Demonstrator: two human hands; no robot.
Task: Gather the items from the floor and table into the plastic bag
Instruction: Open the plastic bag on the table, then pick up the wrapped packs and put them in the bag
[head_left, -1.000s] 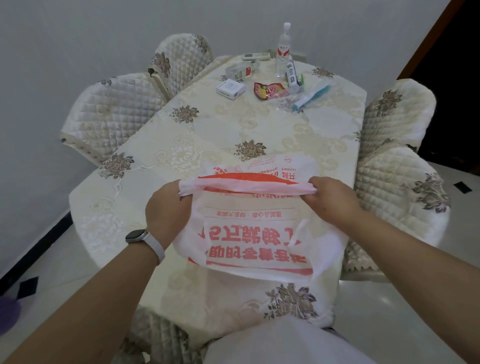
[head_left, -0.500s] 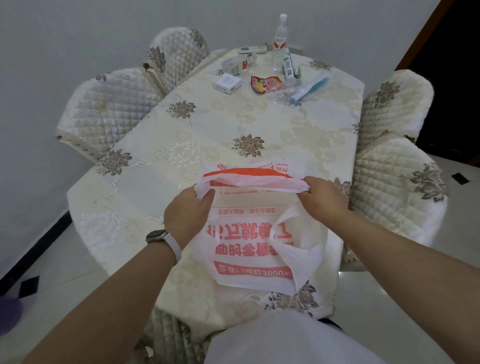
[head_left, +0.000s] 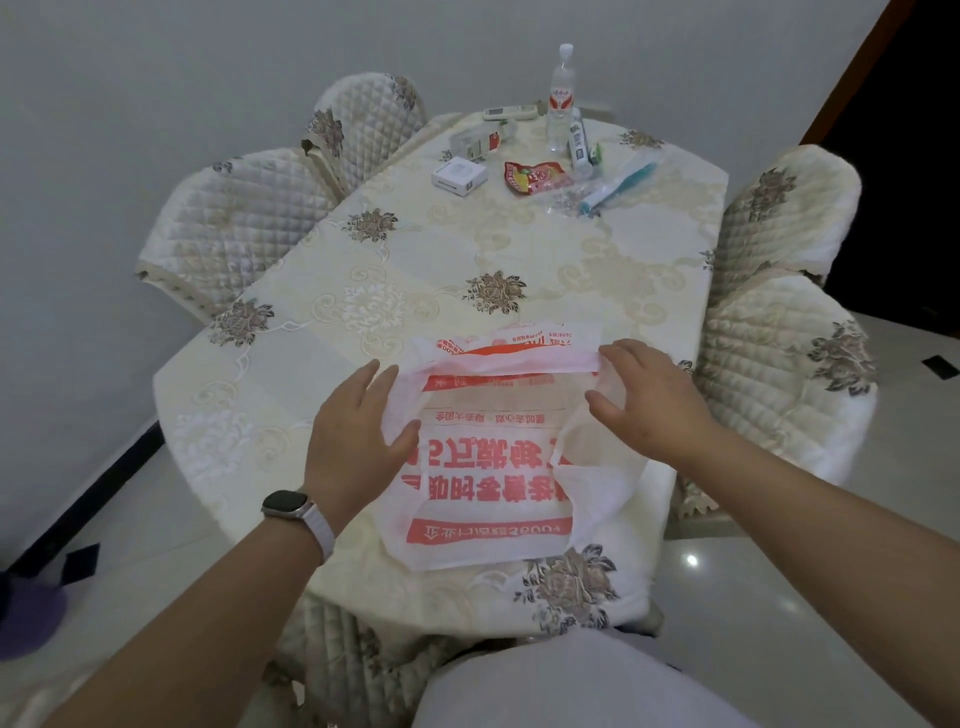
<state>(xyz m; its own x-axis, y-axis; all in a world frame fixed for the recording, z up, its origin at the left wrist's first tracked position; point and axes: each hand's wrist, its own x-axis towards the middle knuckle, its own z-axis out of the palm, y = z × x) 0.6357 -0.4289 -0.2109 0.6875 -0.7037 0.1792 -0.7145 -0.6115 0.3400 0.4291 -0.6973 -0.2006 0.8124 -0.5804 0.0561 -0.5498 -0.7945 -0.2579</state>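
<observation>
White plastic bag (head_left: 488, 467) with red print, laid flat on the near end of the table (head_left: 467, 244). The left hand (head_left: 353, 431) is spread against the bag's left edge and the right hand (head_left: 649, 400) over its right edge; fingers are held straight, nothing gripped. Well beyond the bag are shown a white box (head_left: 459, 176), red packet (head_left: 535, 177), water bottle (head_left: 562, 98) and teal toothbrush (head_left: 618, 187).
</observation>
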